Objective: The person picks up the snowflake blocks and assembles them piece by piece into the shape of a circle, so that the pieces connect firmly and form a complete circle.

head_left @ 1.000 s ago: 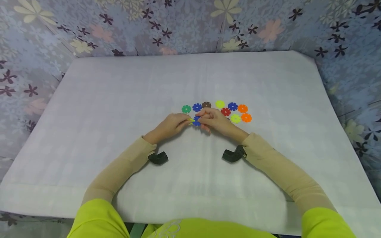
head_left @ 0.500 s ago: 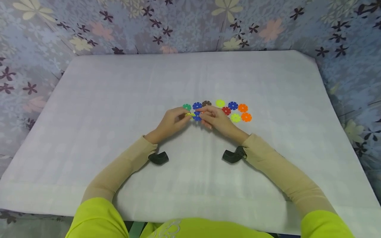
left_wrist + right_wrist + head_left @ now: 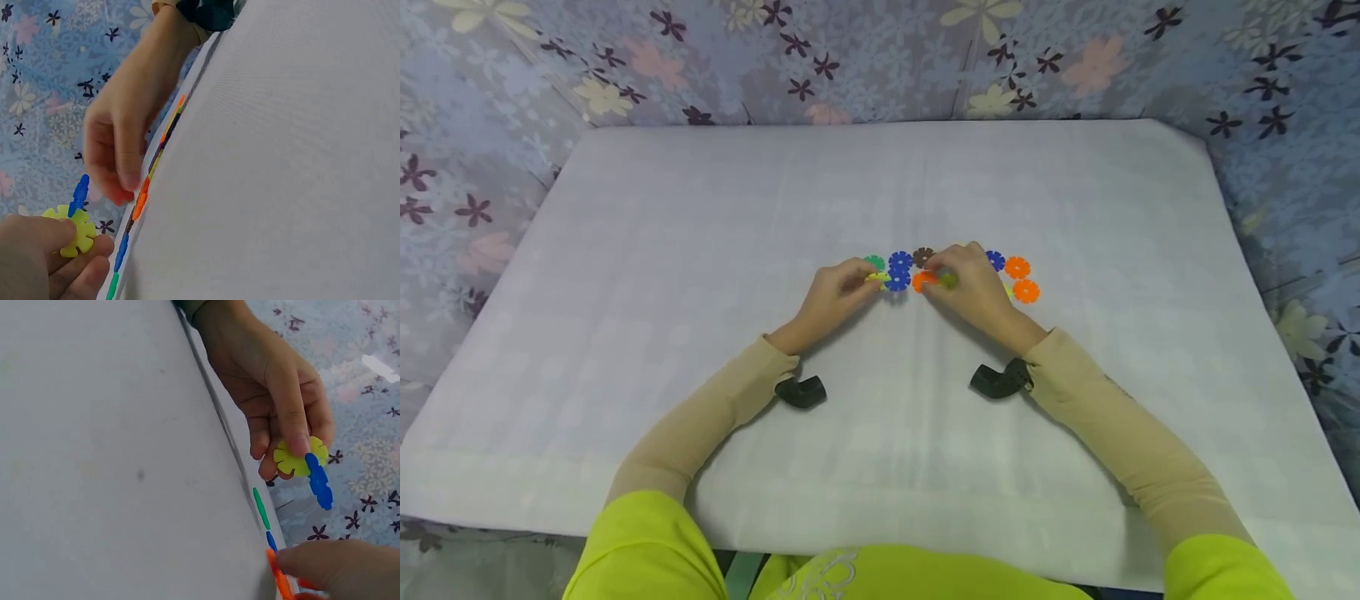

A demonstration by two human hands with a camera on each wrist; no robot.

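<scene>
My left hand [image 3: 835, 296] pinches a yellow snowflake building disc [image 3: 82, 234] between thumb and fingers. A blue snowflake disc [image 3: 78, 195] is slotted into it at an angle and sticks out past the fingertips. In the right wrist view the joined pair shows as the yellow disc [image 3: 289, 462] with the blue disc [image 3: 320, 484]. My right hand [image 3: 973, 279] reaches down over the loose discs, fingers bent. Its thumb and fingertips are right at an orange disc [image 3: 919, 283], partly hidden by them, and nothing is lifted in that hand.
On the white-covered table [image 3: 700, 217], a green disc [image 3: 874, 262], a blue disc [image 3: 900, 260] and a brown disc [image 3: 922, 257] lie flat behind my hands. To the right lie a blue disc [image 3: 996, 260] and two orange discs [image 3: 1026, 291]. Floral cloth [image 3: 880, 58] hangs behind.
My right hand has moved away from the joined yellow and blue discs, to the right and over the orange disc. My left hand keeps the pair and has risen slightly in view.
</scene>
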